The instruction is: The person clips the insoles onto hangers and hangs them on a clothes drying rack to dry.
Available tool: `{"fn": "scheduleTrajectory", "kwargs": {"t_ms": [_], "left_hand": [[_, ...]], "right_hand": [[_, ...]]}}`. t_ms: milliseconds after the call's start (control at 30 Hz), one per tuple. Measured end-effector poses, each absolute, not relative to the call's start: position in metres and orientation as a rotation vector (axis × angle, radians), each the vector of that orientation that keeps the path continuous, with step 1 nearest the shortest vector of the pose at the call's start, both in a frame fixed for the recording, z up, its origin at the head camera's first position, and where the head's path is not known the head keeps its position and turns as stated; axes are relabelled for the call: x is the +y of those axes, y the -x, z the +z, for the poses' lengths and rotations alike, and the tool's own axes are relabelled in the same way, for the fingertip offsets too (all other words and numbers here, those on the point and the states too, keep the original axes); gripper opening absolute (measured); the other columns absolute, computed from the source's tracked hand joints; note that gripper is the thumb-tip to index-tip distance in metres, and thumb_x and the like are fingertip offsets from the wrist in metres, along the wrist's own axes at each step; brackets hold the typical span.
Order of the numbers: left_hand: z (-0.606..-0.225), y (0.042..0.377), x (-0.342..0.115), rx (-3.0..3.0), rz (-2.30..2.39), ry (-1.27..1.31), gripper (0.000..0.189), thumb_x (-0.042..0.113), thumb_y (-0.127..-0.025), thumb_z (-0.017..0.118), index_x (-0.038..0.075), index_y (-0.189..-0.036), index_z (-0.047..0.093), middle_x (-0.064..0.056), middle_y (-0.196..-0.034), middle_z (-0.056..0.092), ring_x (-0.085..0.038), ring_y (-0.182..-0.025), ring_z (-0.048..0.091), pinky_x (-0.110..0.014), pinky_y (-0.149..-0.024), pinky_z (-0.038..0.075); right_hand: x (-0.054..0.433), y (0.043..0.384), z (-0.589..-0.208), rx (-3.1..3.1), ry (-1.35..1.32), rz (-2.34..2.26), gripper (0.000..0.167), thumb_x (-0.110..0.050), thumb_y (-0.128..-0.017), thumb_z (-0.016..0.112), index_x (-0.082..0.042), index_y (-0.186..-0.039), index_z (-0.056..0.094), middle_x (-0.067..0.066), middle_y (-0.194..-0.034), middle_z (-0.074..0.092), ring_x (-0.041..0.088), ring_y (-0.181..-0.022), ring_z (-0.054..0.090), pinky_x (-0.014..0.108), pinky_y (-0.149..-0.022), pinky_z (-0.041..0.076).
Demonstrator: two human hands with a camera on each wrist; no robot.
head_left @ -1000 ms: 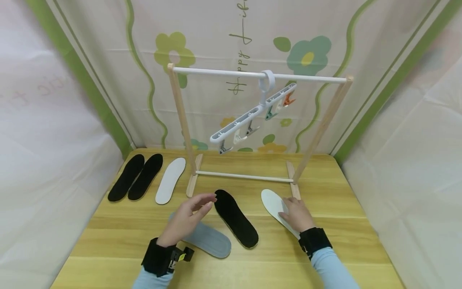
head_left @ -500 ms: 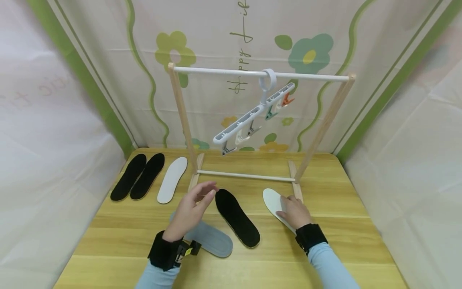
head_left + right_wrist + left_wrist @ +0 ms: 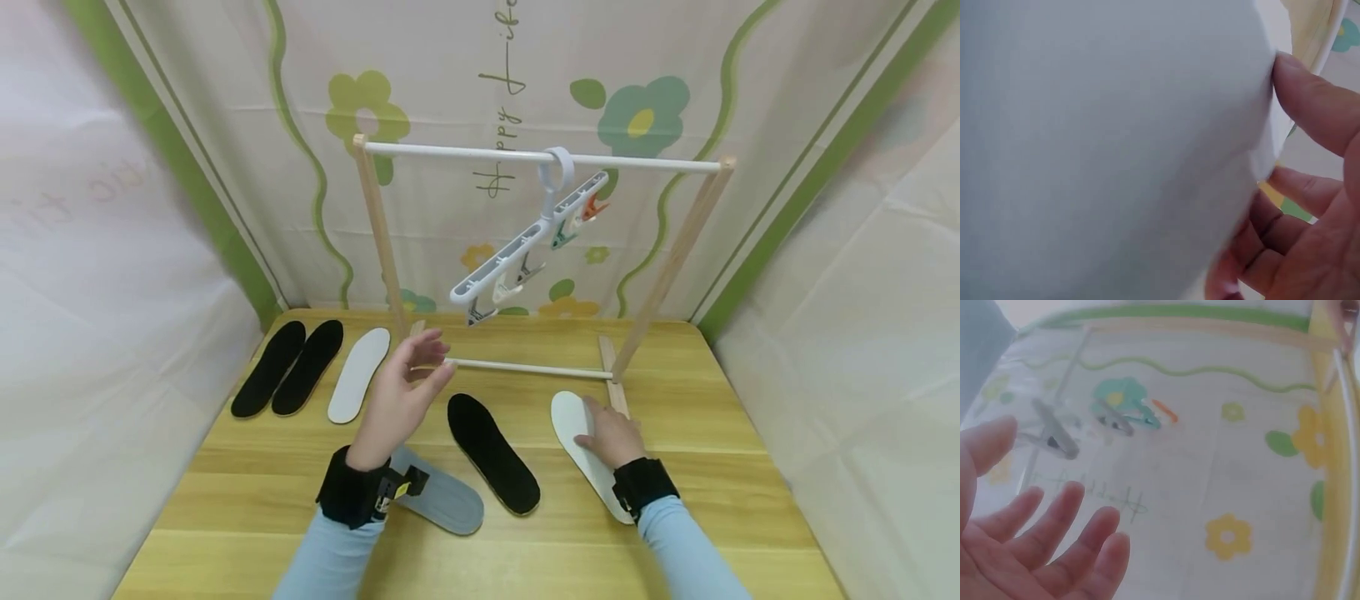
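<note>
My right hand (image 3: 617, 433) grips a white insole (image 3: 567, 417) across its width at the right of the table. In the right wrist view the insole (image 3: 1116, 125) fills much of the frame, with the thumb on one edge and fingers at the other. My left hand (image 3: 397, 404) is raised before the rack's left leg, fingers apart and holding nothing. Ahead of it a white clip hanger (image 3: 510, 254) hangs by its hook, and its nearest grey clip (image 3: 480, 312) shows beyond the thumb in the left wrist view. Under the left wrist lies a grey insole (image 3: 442, 500).
A black insole (image 3: 495, 458) lies mid-table between the hands. At the left back are two more black insoles (image 3: 270, 367) (image 3: 309, 367) and a white insole (image 3: 360, 375). The wooden rack with its white top rod (image 3: 465, 152) stands at the back, before a flowered cloth (image 3: 442, 92).
My left hand has risen up and forward toward the hanger. The right hand keeps its grip on the white insole, whose heel end now shows more fully. The hanger has turned slightly.
</note>
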State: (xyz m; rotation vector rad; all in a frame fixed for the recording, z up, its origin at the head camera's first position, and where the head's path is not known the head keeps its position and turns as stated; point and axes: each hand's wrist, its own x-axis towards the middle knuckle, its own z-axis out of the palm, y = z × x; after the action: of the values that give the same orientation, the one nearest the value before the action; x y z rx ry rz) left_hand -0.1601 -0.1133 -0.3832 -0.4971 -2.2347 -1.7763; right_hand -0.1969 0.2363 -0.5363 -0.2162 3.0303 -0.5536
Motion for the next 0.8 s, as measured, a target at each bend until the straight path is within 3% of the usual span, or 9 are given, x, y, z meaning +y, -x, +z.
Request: {"fn": "scheduleTrajectory", "kwargs": {"t_ms": [167,300,400,600,800], "left_hand": [[-0.368,0.167,-0.109,-2.229,-1.698,0.531,0.055,0.015,-0.092,0.073,0.01,-0.141,0.049,-0.009,-0.122,0.063,-0.023,-0.112,0.059,-0.046,-0.092,0.05],[-0.357,0.172,-0.107,-2.231,-1.665,0.54,0.058,0.021,-0.091,0.075,0.012,-0.141,0.048,-0.007,-0.122,0.062,-0.021,-0.112,0.059,-0.045,-0.092,0.05],[-0.351,0.178,-0.106,-2.236,-1.672,0.542,0.061,0.025,-0.09,0.075,0.013,-0.143,0.047,-0.006,-0.122,0.062,-0.02,-0.111,0.058,-0.045,-0.093,0.049],[-0.341,0.186,-0.102,-2.234,-1.696,0.549,0.066,0.029,-0.088,0.078,0.015,-0.144,0.046,-0.005,-0.123,0.061,-0.019,-0.112,0.057,-0.046,-0.093,0.048],[-0.337,0.191,-0.091,-2.273,-1.662,0.539,0.071,0.037,-0.084,0.081,0.015,-0.143,0.047,-0.003,-0.125,0.059,-0.02,-0.112,0.058,-0.044,-0.093,0.048]], "right_hand": [[0.238,0.196,-0.533,2.949,0.224,-0.761,0.069,-0.018,-0.088,0.076,0.008,-0.143,0.043,0.032,-0.13,0.056,0.047,-0.116,0.056,0.059,-0.094,0.044],[0.239,0.195,-0.526,2.874,0.21,-0.933,0.038,-0.018,-0.094,0.07,0.002,-0.125,0.059,0.02,-0.107,0.066,0.033,-0.094,0.062,0.045,-0.081,0.05],[0.24,0.194,-0.519,2.851,0.203,-1.028,0.02,-0.021,-0.096,0.067,-0.005,-0.107,0.065,0.007,-0.088,0.062,0.02,-0.075,0.055,0.035,-0.067,0.046],[0.241,0.188,-0.495,2.858,0.185,-1.166,0.027,-0.031,-0.1,0.061,-0.006,-0.089,0.059,0.004,-0.073,0.049,0.017,-0.063,0.047,0.03,-0.056,0.039],[0.235,0.178,-0.465,2.912,0.149,-1.386,0.031,-0.035,-0.099,0.062,-0.007,-0.087,0.056,0.005,-0.072,0.047,0.02,-0.064,0.045,0.03,-0.056,0.039]]}}
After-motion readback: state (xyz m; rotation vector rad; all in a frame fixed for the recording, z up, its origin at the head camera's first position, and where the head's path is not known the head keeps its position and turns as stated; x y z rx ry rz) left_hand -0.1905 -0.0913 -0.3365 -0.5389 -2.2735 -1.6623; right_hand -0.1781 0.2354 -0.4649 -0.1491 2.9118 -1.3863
